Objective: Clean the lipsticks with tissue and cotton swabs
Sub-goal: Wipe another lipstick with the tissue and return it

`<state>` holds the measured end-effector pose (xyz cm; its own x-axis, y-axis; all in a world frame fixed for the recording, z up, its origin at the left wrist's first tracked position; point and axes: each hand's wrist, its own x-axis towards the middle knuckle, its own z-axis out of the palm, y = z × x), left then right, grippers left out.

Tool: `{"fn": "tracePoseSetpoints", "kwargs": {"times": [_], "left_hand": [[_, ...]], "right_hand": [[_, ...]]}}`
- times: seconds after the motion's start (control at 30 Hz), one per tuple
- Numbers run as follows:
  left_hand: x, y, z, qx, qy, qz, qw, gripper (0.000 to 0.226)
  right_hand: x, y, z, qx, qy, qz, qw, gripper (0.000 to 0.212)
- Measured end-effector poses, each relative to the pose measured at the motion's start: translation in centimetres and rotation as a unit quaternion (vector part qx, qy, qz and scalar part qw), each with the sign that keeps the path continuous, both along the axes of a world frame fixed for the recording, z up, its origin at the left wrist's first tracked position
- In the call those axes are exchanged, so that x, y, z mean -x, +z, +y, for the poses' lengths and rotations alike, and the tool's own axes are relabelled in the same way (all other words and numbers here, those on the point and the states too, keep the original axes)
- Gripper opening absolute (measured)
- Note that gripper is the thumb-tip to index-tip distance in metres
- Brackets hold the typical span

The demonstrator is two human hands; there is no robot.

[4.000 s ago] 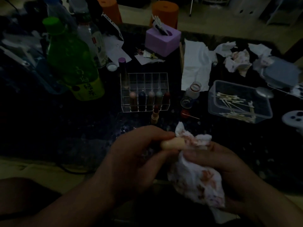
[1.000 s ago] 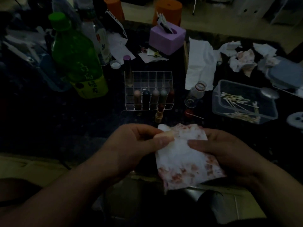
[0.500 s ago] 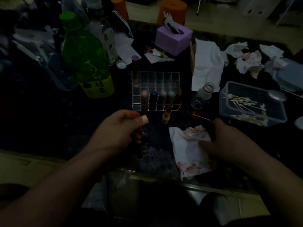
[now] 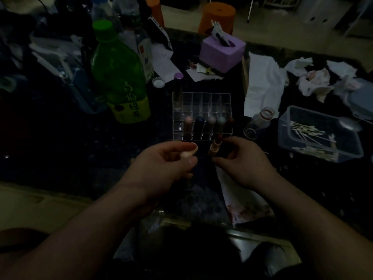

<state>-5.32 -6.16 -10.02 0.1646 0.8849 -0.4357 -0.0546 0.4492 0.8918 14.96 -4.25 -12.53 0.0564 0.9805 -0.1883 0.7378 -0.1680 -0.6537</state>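
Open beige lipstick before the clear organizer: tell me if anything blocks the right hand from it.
Nothing visible does: the right hand is right beside the open beige lipstick, its fingers curled toward it; contact unclear.

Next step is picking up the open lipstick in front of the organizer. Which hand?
Right. The right hand is at the open lipstick, fingers beside it, though a grip isn't clear. The left hand is occupied, pinching the beige cap.

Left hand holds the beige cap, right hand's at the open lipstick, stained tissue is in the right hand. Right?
Not quite: the head view shows the stained tissue lying on the table below the right hand, not in it. Rest holds.
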Motion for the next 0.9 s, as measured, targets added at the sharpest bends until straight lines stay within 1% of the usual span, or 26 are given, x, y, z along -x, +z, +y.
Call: {"fn": "tracePoseSetpoints", "kwargs": {"times": [0.07, 0.13, 0.27, 0.37, 0.47, 0.53, 0.6, 0.63, 0.7, 0.77, 0.83, 0.9], "left_hand": [[0.0, -0.3, 0.1, -0.024, 0.014, 0.033, 0.999, 0.023], [-0.1, -0.4, 0.2, -0.038, 0.027, 0.044, 0.998, 0.021], [-0.5, -0.5, 0.5, 0.008, 0.049, 0.012, 0.999, 0.02], [-0.4, -0.6, 0.5, 0.025, 0.03, 0.009, 0.999, 0.014], [-0.4, -0.8, 0.5, -0.009, 0.013, 0.035, 0.999, 0.013], [-0.4, -0.8, 0.6, -0.037, 0.007, 0.061, 0.997, 0.015], [-0.6, -0.6, 0.7, -0.066, -0.002, 0.091, 0.994, 0.018], [-0.7, -0.3, 0.7, -0.081, -0.01, 0.099, 0.992, 0.021], [-1.0, 0.2, 0.6, -0.103, -0.033, 0.1, 0.989, 0.026], [-1.3, 0.6, 0.4, -0.113, -0.06, 0.087, 0.988, 0.03], [-1.8, 1.0, 0.3, -0.115, -0.088, 0.068, 0.987, 0.033], [-2.2, 1.3, 0.3, -0.117, -0.116, 0.053, 0.985, 0.035]], "right_hand": [[0.4, -0.6, 0.1, -0.012, 0.002, -0.001, 1.0, 0.025], [0.7, -1.0, 0.3, -0.016, 0.001, 0.01, 1.0, 0.019], [0.8, -1.8, 0.8, -0.023, -0.006, 0.04, 0.999, 0.011], [0.8, -1.7, 0.7, -0.032, -0.003, 0.039, 0.999, 0.014], [0.9, -0.6, 0.6, -0.041, -0.001, 0.066, 0.997, 0.004], [0.9, 0.4, 0.1, -0.033, 0.007, 0.091, 0.995, 0.013], [0.8, 1.6, -0.6, -0.006, 0.027, 0.138, 0.99, 0.016], [0.7, 2.1, -1.0, 0.013, 0.039, 0.176, 0.983, 0.015], [0.3, 3.0, -1.8, 0.058, 0.049, 0.276, 0.958, 0.015], [-0.2, 3.8, -2.4, 0.094, 0.069, 0.346, 0.931, 0.02], [-0.6, 4.3, -2.9, 0.109, 0.103, 0.374, 0.915, 0.023], [-1.1, 4.6, -3.2, 0.122, 0.132, 0.376, 0.909, 0.027]]}}
